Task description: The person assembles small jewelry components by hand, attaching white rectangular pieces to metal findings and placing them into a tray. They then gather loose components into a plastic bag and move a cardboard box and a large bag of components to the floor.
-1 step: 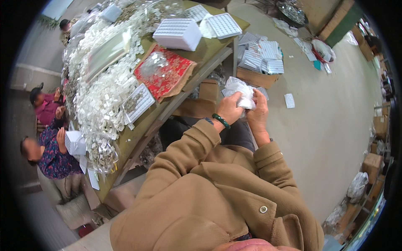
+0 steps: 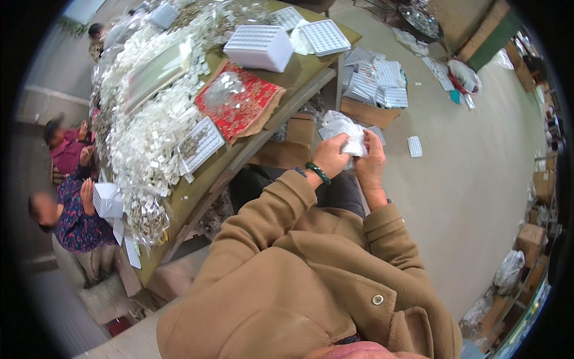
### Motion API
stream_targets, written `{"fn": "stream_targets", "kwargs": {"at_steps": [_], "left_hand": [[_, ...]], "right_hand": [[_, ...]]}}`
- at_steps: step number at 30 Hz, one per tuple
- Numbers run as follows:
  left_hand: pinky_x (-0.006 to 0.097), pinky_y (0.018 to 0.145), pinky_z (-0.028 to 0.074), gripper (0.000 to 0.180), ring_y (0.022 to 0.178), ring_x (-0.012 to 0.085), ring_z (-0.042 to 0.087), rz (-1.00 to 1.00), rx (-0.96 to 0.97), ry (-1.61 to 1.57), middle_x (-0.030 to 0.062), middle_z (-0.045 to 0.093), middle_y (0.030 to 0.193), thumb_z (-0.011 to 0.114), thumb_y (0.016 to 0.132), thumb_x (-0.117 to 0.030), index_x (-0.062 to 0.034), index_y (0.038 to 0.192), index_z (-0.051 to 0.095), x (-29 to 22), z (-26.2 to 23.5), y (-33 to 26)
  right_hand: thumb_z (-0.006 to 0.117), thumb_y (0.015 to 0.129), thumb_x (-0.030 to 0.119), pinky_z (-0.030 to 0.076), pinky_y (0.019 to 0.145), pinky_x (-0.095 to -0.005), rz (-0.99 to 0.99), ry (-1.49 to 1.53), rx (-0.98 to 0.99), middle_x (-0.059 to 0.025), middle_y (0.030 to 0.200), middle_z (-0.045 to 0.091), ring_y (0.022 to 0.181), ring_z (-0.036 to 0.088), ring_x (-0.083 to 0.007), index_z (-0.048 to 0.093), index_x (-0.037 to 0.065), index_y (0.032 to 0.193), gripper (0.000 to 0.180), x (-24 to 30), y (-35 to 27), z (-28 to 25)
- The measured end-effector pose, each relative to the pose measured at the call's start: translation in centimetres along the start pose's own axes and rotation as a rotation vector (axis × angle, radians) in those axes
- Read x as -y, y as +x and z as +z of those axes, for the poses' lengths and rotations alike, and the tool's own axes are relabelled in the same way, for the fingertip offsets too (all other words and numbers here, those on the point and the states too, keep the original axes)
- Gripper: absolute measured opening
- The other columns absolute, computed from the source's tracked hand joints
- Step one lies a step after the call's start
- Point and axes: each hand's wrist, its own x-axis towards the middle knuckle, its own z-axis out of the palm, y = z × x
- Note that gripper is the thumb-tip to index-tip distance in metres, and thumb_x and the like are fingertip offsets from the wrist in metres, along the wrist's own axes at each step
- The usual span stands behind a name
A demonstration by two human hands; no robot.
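Observation:
Both of my hands are closed on a crumpled white bundle (image 2: 347,131) of thin film or tissue, in front of my body. My left hand (image 2: 330,154) grips its near left side, thumb on top, with a dark green bangle on the wrist. From the right, my right hand (image 2: 372,158) pinches the bundle, fingers bent over its edge. What may be inside the bundle is hidden. A white slotted tray (image 2: 378,136) lies just behind it, partly covered. The table edge passes to the left of my hands.
Small white pieces (image 2: 149,137) are heaped on the table, beside a red patterned cloth (image 2: 242,110) and stacked white trays (image 2: 258,51). A cardboard box (image 2: 368,113) full of trays stands on the floor beyond my hands; one tray (image 2: 414,146) lies nearby. Other people sit across the table.
The view has shifted very slightly, so the table and box sit a little further right. My hands keep the same hold on the white bundle.

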Motion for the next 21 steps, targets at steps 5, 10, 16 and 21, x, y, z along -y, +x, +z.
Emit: {"fn": "stream_targets", "kwargs": {"at_steps": [5,10,16,21], "left_hand": [[0.031,0.074,0.05,0.026,0.082,0.0184,0.066,-0.061,0.189,-0.246,0.0122,0.07,0.093,0.069,0.081,-0.015,-0.0012,0.103,0.067,2.3,-0.8,-0.6],[0.026,0.078,0.048,0.02,0.086,0.0069,0.06,-0.348,0.442,-0.815,-0.0003,0.067,0.094,0.069,0.084,-0.011,-0.001,0.101,0.069,3.6,-2.1,-1.9],[0.034,0.086,0.047,0.044,0.089,0.0216,0.062,0.025,0.231,-0.12,0.0076,0.067,0.099,0.077,0.073,-0.017,-0.0037,0.112,0.063,3.3,-3.3,-2.6],[0.034,0.083,0.049,0.051,0.087,0.0207,0.06,-0.066,-0.429,-0.136,0.0121,0.063,0.103,0.08,0.072,-0.018,-0.0067,0.117,0.058,2.4,-1.9,-3.7]], "right_hand": [[0.066,0.073,-0.007,0.053,0.077,-0.0333,0.047,0.027,0.107,-0.0132,0.105,0.063,0.087,0.065,-0.0241,0.06,0.004,0.115,0.043,0.7,-0.4,0.2],[0.062,0.075,-0.008,0.052,0.081,-0.0328,-0.002,0.17,0.204,-0.0118,0.103,0.065,0.092,0.065,-0.0217,0.061,0.004,0.117,0.045,1.2,-1.2,0.4],[0.053,0.075,-0.014,0.048,0.086,-0.0268,0.105,0.24,0.335,-0.0077,0.1,0.069,0.096,0.062,-0.0139,0.063,0.003,0.116,0.045,1.6,-0.7,1.0],[0.053,0.079,-0.013,0.048,0.082,-0.0258,0.173,0.388,0.178,-0.0069,0.097,0.066,0.09,0.06,-0.0128,0.058,0.004,0.12,0.045,2.6,-0.8,2.1]]}}
